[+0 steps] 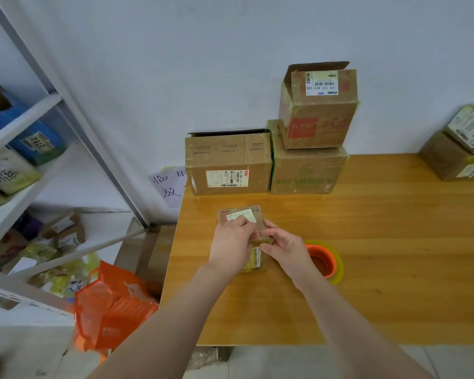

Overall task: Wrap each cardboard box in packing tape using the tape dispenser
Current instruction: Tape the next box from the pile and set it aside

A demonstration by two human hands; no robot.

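Hands meet over the small cardboard box [260, 214], which lies on the wooden table [394, 255] near its nine o'clock edge. Our left hand [231, 242] curls over the box's top, covering part of its white label [244, 216]; our right hand [283, 248] pinches its three o'clock side. At four o'clock of the box, just beside it, stands the orange tape dispenser [322, 259]. At twelve o'clock, larger boxes [229, 162] are stacked against the wall [175, 77].

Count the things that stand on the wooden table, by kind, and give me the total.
Cardboard boxes: 6
Tape dispenser: 1
Total: 7
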